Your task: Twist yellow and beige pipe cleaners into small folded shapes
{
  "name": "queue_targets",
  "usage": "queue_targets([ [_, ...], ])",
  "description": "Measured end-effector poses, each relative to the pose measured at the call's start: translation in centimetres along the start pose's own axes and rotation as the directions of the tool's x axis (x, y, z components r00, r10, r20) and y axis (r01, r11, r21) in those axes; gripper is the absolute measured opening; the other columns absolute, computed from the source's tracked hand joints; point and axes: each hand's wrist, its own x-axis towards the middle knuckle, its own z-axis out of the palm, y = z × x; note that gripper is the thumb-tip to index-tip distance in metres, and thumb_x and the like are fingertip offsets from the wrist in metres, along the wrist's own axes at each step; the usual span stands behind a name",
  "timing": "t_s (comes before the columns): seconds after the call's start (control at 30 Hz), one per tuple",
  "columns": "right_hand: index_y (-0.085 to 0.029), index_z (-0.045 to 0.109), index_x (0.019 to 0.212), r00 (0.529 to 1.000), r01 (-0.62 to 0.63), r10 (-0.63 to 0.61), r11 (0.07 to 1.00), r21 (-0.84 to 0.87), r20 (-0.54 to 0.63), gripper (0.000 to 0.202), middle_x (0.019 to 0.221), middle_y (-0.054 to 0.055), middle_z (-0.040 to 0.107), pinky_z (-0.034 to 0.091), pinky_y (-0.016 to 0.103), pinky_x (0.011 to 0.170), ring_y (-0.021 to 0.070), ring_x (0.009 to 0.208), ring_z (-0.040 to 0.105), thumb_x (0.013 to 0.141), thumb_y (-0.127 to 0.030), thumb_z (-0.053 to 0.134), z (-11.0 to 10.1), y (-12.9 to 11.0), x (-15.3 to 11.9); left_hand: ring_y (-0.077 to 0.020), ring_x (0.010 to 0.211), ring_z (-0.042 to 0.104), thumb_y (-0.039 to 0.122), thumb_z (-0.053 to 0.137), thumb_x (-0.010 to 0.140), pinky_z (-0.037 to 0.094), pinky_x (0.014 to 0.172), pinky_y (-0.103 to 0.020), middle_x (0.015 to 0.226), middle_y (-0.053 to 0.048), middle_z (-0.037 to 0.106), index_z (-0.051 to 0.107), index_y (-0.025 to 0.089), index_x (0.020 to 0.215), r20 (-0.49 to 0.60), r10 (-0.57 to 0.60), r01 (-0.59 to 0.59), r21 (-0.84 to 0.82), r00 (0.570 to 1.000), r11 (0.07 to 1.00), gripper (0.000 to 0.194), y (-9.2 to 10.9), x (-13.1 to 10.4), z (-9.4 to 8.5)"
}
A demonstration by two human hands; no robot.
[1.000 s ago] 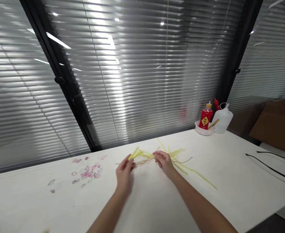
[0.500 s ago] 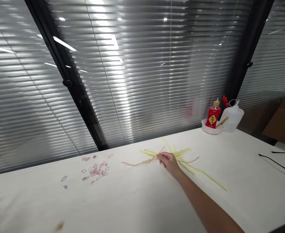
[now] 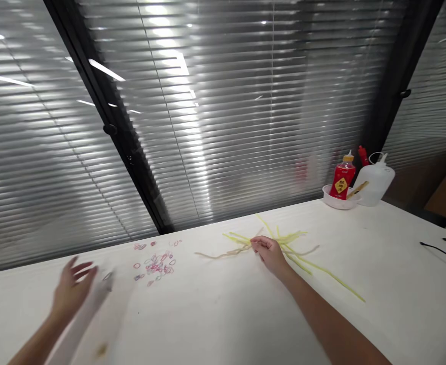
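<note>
While the right hand [image 3: 270, 254] pinches the yellow strips [image 3: 342, 283], the left hand [image 3: 73, 288] hangs spread

Setting my clock on the right hand, with twelve towards the blinds [image 3: 226, 126], I see its thumb and forefinger pressed together where the yellow strips meet the tan strips [image 3: 212, 258]; I cannot tell how many they trap. For this hold, I'd judge a light, even nip right on the crossing best, wrist low, since the strips look soft and a tug on one could splay the rest.

They lie fanned on the surface [image 3: 192, 324], with no single long axis. The longest yellow one runs from under the hand to a tip near four o'clock; a tan one reaches nine, and another tan end shows at three. Shorter yellow ends point between nine and ten, just short of twelve, and between two and three.

Well apart, around nine, the left hand seems raised, fingers parted, nothing visible in it. Near its fingertips lies a dark ring [image 3: 108, 276]; between the hands I see a scatter of small coloured rings [image 3: 154, 267]. At two o'clock a red bottle [image 3: 343, 177] stands in a shallow dish [image 3: 333, 204] beside a whitish jug [image 3: 373, 185].
</note>
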Motion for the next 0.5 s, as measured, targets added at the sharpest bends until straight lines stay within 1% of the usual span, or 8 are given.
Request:
queue_targets([
  [0.03,-0.011,0.062,0.088,1.000,0.013,-0.013,1.000,0.003,-0.015,0.032,0.060,-0.001,0.050,0.026,0.018,0.038,0.0045,0.041,0.035,0.071,-0.038,0.062,0.0,0.0,0.1,-0.0195,0.091,0.059,0.036,0.057,0.074,0.051,0.068,-0.030,0.099,0.001,0.058,0.035,0.028,0.122,0.054,0.009,-0.004,-0.090,0.999,0.996,0.053,1.2,-0.3,2.3],
  [0.1,-0.012,0.061,0.091,0.998,0.025,-0.025,1.000,0.001,-0.049,0.032,0.063,-0.002,0.050,0.029,0.019,0.038,0.0047,0.040,0.038,0.071,-0.037,0.061,-0.1,0.1,0.3,-0.0194,0.096,0.057,0.039,0.060,0.073,0.050,0.077,-0.033,0.106,-0.001,0.056,0.035,0.028,0.127,0.153,0.211,-0.175,-0.220,0.965,0.960,0.060,4.8,-2.7,6.8],
  [0.2,-0.015,0.059,0.099,0.993,0.015,-0.016,1.000,-0.008,-0.114,0.036,0.079,0.000,0.053,0.037,0.021,0.040,0.0048,0.042,0.044,0.070,-0.036,0.060,-0.2,0.3,0.7,-0.0188,0.102,0.054,0.039,0.055,0.079,0.047,0.086,-0.035,0.110,-0.006,0.054,0.036,0.023,0.129,0.245,0.502,-0.397,-0.374,0.829,0.838,0.056,11.8,-9.3,12.7],
  [0.27,-0.016,0.056,0.105,0.986,0.011,-0.014,1.000,-0.019,-0.165,0.040,0.090,0.002,0.053,0.042,0.022,0.043,0.0047,0.044,0.047,0.070,-0.036,0.060,-0.3,0.6,0.9,-0.0178,0.104,0.052,0.035,0.051,0.083,0.046,0.089,-0.034,0.114,-0.009,0.052,0.036,0.020,0.130,0.296,0.623,-0.468,-0.453,0.724,0.759,0.051,15.7,-13.9,15.9],
  [0.3,-0.017,0.054,0.107,0.983,0.010,-0.015,1.000,-0.028,-0.184,0.042,0.095,0.003,0.053,0.043,0.022,0.045,0.0047,0.045,0.049,0.070,-0.036,0.060,-0.4,0.7,1.0,-0.0180,0.107,0.050,0.034,0.048,0.084,0.044,0.091,-0.035,0.118,-0.011,0.050,0.034,0.019,0.131,0.317,0.663,-0.492,-0.474,0.679,0.730,0.051,17.0,-15.9,17.4],
  [0.37,-0.017,0.051,0.112,0.981,0.019,-0.031,0.998,-0.063,-0.190,0.045,0.105,0.006,0.051,0.045,0.023,0.046,0.0048,0.047,0.050,0.071,-0.035,0.059,-0.5,0.7,0.9,-0.0209,0.117,0.043,0.031,0.045,0.086,0.038,0.098,-0.039,0.126,-0.014,0.044,0.034,0.015,0.131,0.381,0.720,-0.565,-0.448,0.580,0.692,0.049,18.5,-18.6,19.8],
  [0.43,-0.019,0.050,0.114,0.982,0.077,-0.105,0.981,-0.177,-0.154,0.043,0.109,0.007,0.051,0.046,0.024,0.049,0.0048,0.048,0.050,0.074,-0.034,0.056,-0.9,0.3,0.7,-0.0246,0.122,0.038,0.028,0.041,0.087,0.034,0.101,-0.043,0.130,-0.016,0.040,0.036,0.011,0.131,0.426,0.730,-0.626,-0.381,0.534,0.680,0.047,18.8,-19.8,21.6],
  [0.5,-0.020,0.052,0.113,0.965,0.193,-0.246,0.897,-0.398,-0.086,0.037,0.108,0.006,0.053,0.047,0.025,0.056,0.0065,0.053,0.051,0.078,-0.031,0.052,-1.4,-0.5,0.3,-0.0263,0.119,0.039,0.026,0.040,0.087,0.033,0.101,-0.044,0.126,-0.016,0.044,0.043,0.009,0.126,0.457,0.729,-0.669,-0.322,0.510,0.670,0.043,18.4,-20.1,22.5],
])
